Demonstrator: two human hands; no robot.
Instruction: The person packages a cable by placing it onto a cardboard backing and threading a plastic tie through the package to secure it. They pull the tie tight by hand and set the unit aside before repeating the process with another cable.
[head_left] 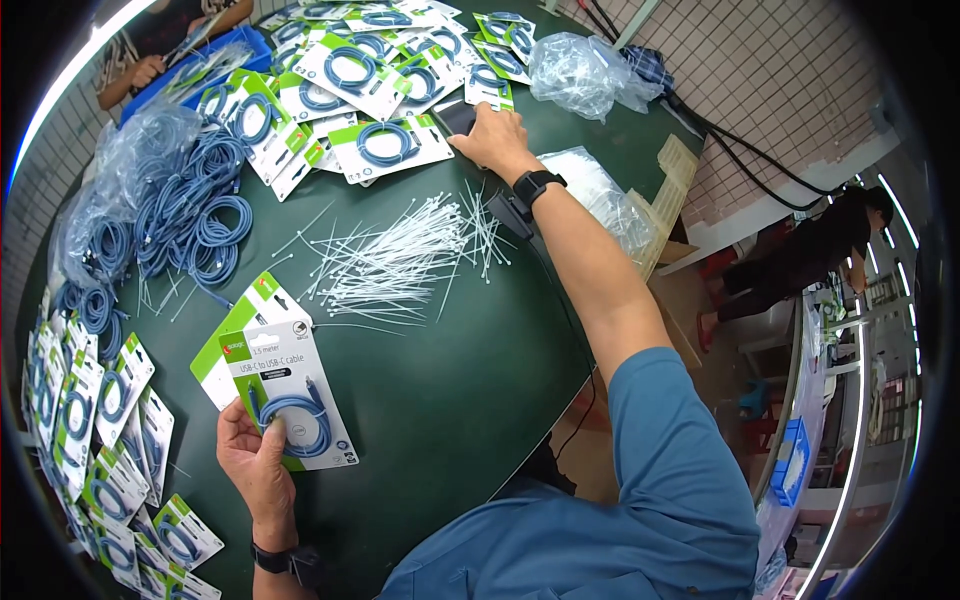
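Note:
My left hand (258, 462) pinches a carded cable package (290, 395) at its lower left edge, thumb in front. The white and green card carries a coiled blue cable. Behind it another green and white card (225, 345) sticks out; whether my hand also grips that one I cannot tell. My right hand (492, 138) reaches to the far side of the table, its fingers closed at a dark flat object (456, 118) beside the packaged cables. What that object is stays unclear. Between my hands lies a pile of white cable ties (400, 260).
Packaged cables (385, 145) heap at the back, and more packages (110, 480) line the left edge. Loose blue cables (195, 215) lie at left. Clear plastic bags (590, 75) sit at back right. One person stands at a blue tray (250, 45); another person (810, 250) is farther right.

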